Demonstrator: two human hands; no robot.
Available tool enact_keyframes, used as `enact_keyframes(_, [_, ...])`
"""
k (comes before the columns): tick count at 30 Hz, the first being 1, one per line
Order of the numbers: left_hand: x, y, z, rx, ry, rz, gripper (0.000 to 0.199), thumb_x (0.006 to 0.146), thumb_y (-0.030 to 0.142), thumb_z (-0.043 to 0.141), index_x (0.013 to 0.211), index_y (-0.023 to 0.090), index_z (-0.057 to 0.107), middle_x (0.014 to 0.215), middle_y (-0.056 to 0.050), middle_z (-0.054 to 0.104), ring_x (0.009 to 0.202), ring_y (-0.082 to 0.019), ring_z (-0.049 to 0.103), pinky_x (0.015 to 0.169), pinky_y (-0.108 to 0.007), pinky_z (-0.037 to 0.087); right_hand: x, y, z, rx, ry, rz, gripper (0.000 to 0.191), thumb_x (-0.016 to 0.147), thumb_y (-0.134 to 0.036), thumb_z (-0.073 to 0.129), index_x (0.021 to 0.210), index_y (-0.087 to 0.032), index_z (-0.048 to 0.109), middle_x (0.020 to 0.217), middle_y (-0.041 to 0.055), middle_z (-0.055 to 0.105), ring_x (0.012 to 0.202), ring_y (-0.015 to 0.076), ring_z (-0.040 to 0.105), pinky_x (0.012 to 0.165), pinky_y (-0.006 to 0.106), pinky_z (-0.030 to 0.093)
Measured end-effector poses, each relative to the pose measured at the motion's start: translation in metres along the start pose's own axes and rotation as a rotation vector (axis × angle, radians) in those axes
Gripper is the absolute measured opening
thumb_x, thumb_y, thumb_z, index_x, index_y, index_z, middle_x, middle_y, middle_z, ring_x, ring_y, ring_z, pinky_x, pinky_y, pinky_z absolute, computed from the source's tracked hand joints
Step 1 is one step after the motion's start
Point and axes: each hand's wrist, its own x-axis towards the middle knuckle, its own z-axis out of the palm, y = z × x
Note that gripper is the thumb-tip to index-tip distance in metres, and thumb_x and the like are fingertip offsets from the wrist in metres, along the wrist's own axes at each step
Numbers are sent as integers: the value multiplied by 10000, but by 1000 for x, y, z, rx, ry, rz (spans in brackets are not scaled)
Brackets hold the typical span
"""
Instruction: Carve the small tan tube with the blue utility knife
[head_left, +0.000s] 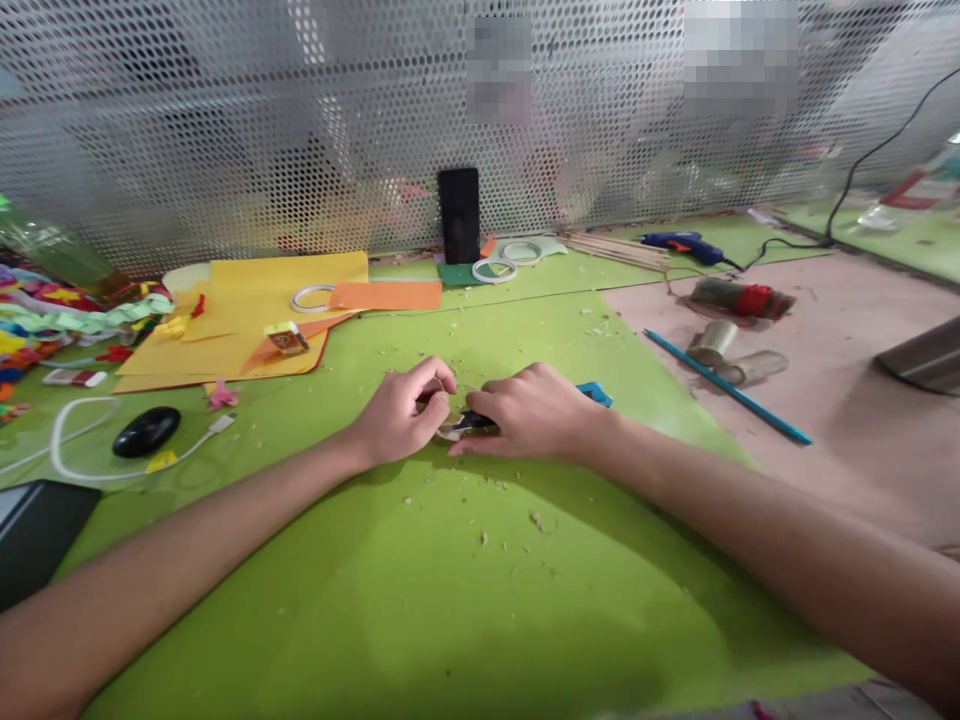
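Observation:
My left hand is closed in a pinch just left of centre, over the green tabletop. Between its thumb and finger there is a small tan piece, mostly hidden. Close beside it, my right hand lies palm down and wraps round a black and blue hand tool. Its pale metal tip points toward my left fingers, and a blue end sticks out behind my right hand. My palm covers the middle, so its exact kind does not show. Tan shavings are scattered around both hands.
Yellow paper, a matchbox-like box and tape rolls lie farther back. A phone leans on the perforated metal screen. At right are a blue stick, tan tubes and a glue gun. A mouse sits left.

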Motion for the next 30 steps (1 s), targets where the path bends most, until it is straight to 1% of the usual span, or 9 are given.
enact_keyframes(5, [0, 2, -1, 28, -15, 44, 52, 843, 144, 469, 868, 189, 474, 605, 64, 460, 483, -65, 400, 465, -197, 322, 0, -3, 2, -9, -12, 1, 697, 868, -738, 221, 828, -178, 634, 658, 38, 654, 504, 127, 521, 523, 282, 157])
enact_keyframes(9, [-1, 3, -1, 62, 3, 71, 51, 836, 144, 471, 863, 187, 476, 600, 68, 463, 465, -57, 376, 453, -192, 304, 0, -4, 2, -17, -32, 4, 728, 871, -736, 187, 822, -169, 641, 663, 49, 661, 511, 132, 539, 522, 278, 161])
enact_keyframes(16, [-3, 3, 0, 120, 28, 114, 51, 829, 149, 470, 860, 190, 475, 573, 72, 461, 435, -49, 343, 433, -184, 284, 0, -5, 2, -26, -45, 4, 759, 876, -730, 132, 773, -171, 635, 641, 50, 657, 487, 127, 530, 511, 275, 164])
enact_keyframes(21, [-4, 2, 1, 129, 61, 122, 63, 830, 160, 478, 884, 194, 474, 580, 68, 460, 445, -59, 367, 428, -187, 294, 0, -5, 1, -15, -54, 12, 754, 883, -721, 145, 775, -170, 648, 652, 54, 664, 486, 127, 523, 512, 279, 183])
enact_keyframes(25, [-5, 2, 1, 161, 66, 135, 88, 829, 153, 487, 901, 197, 464, 572, 73, 463, 440, -58, 365, 438, -189, 299, 0, -6, 0, -14, -54, 4, 761, 882, -722, 145, 738, -165, 643, 631, 49, 657, 468, 119, 509, 501, 278, 164])
enact_keyframes(30, [-6, 2, 2, 217, 96, 167, 62, 841, 165, 479, 894, 196, 470, 570, 71, 472, 444, -62, 381, 449, -193, 311, 1, -5, 0, -10, -78, 23, 750, 889, -711, 170, 728, -162, 655, 635, 60, 663, 475, 122, 511, 511, 276, 186])
